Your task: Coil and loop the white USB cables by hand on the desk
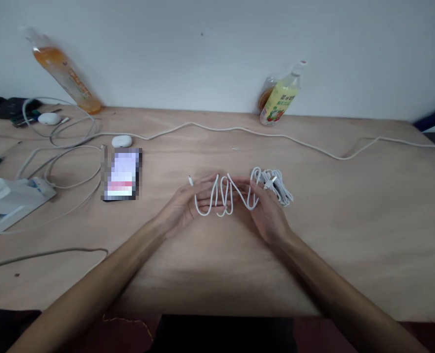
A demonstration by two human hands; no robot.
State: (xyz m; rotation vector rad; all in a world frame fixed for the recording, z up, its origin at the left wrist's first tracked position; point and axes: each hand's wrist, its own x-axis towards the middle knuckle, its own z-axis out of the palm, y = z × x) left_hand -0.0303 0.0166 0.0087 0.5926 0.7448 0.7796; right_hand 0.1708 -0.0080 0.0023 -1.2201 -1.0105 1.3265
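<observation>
A thin white cable (pixel 222 196) runs in several loops between my two hands above the middle of the wooden table (pixel 349 206). My left hand (pixel 182 206) pinches the left loops, and the cable's small plug end (pixel 190 180) sticks out past its fingers. On the other side, my right hand (pixel 267 213) grips the right loops. Right behind that hand a tangled bundle of white cable (pixel 278 185) lies on the table.
A phone (pixel 121 174) lies left of my hands, next to a white oval case (pixel 122 141). Loose white cords (pixel 66 162) and a power strip (pixel 37 186) sit at the far left. Two drink bottles (pixel 68 73) (pixel 279 98) lean against the wall. A long white cord (pixel 313 144) crosses the table.
</observation>
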